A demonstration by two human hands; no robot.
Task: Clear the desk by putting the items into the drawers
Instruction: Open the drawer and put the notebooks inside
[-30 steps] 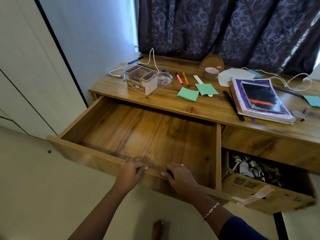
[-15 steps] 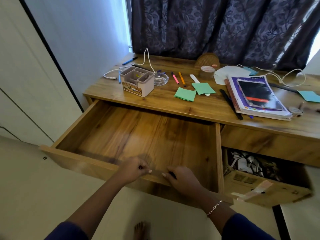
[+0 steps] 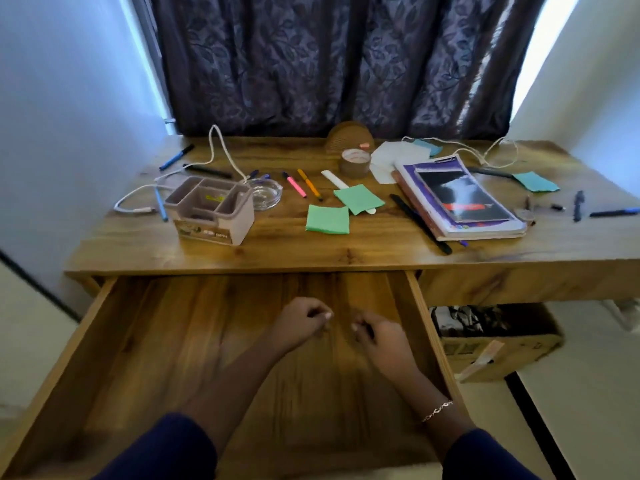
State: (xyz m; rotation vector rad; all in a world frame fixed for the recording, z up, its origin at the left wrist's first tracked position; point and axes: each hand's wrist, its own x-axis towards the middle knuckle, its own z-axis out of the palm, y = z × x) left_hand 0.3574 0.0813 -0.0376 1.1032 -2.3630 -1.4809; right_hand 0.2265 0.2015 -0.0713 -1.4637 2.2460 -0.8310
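The drawer [image 3: 173,341] stands pulled well out from under the left part of the desk's [image 3: 346,254] front edge; its long side runs along that edge, its open top faces up and its front faces the person. Both hands hang over the drawer's middle, near each other but apart; the left hand [image 3: 301,322] and the right hand [image 3: 381,337] have loosely curled fingers and hold nothing. The step in hand seems to be the first reach for an item; the green notes [image 3: 327,220] near the front edge are the closest; the pink pen [image 3: 294,184] and orange pen [image 3: 310,184] could go in one grasp, since both lie side by side, long axes running from back edge to front, near ends slanting right; the books [image 3: 460,199] towards the right likely want both hands.
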